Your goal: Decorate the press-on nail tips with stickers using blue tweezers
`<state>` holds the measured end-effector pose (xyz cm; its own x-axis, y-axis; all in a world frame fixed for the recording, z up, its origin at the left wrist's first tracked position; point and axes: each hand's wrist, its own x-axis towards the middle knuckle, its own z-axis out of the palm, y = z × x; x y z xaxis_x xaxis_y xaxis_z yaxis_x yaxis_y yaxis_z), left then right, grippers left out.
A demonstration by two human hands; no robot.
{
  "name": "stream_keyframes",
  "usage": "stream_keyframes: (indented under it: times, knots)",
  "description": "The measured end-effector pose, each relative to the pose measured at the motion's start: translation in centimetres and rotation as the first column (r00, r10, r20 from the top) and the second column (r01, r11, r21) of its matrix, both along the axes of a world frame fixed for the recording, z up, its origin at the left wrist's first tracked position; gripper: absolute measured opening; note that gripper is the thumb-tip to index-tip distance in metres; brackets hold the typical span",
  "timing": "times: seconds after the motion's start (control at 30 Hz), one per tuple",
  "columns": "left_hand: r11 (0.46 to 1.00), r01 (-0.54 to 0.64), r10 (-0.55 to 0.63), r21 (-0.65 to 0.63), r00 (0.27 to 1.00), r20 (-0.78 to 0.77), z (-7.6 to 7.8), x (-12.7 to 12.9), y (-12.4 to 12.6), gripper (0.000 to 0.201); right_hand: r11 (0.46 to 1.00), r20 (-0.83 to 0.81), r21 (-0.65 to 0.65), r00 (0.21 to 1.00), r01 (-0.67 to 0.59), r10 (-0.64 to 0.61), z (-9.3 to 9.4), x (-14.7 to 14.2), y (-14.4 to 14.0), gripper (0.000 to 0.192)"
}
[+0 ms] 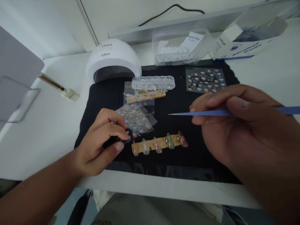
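Your right hand [236,125] is blurred, and its wrist runs out of the picture at the right and bottom edges. The thin blue pointed tool [211,113] you pinch is cut off at the right edge, its rear end unseen. Your left hand [100,143] covers most of a small black object [127,135]; what it is cannot be told. The designs on the clear sticker sheet [205,80] are too small to make out. The white cardboard box with blue print [243,47] is blurred, its lettering unreadable.
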<state>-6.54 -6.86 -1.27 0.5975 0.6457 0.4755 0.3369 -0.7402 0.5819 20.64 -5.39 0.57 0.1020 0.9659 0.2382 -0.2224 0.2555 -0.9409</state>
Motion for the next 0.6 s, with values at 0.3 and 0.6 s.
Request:
stream_keyframes:
  times: [0.3, 0.6]
  knots:
    - [0.992, -0.100, 0.095, 0.083, 0.994, 0.052, -1.0, -0.3, 1.1, 0.016, 0.999, -0.057, 0.033, 0.998, 0.001, 0.001, -0.3, 0.4, 0.8, 0.014]
    - [0.897, -0.436, 0.440, 0.077, 0.897, -0.049, -1.4, -0.3, 2.3, 0.014, 0.997, -0.089, 0.075, 0.996, 0.022, -0.015, -1.3, -0.2, 0.9, 0.012]
